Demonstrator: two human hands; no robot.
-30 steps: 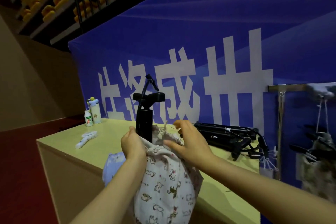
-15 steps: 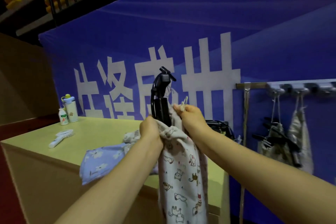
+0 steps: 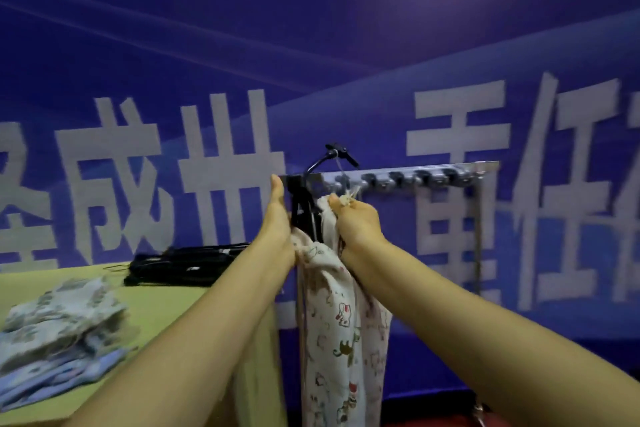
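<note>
A white garment (image 3: 341, 315) printed with small animals hangs from a black clip hanger (image 3: 304, 211). The hanger's hook (image 3: 320, 161) is raised level with the left end of a metal wall rail (image 3: 481, 166) that carries a row of hooks. My left hand (image 3: 277, 222) holds the hanger and the cloth from the left, thumb pointing up, its fingers hidden behind them. My right hand (image 3: 356, 222) pinches the garment's bunched top edge and drawstring just right of the hanger.
A yellow-green table (image 3: 166, 305) stands at the lower left with a pile of folded patterned clothes (image 3: 59, 322) and a heap of black hangers (image 3: 187, 267) at its back edge. A blue banner with large white characters (image 3: 450, 45) covers the wall behind.
Both hands lifted the hanger and garment off the table and carried them right and up to the rail. The view swung right, so the bottles and brush left the frame.
</note>
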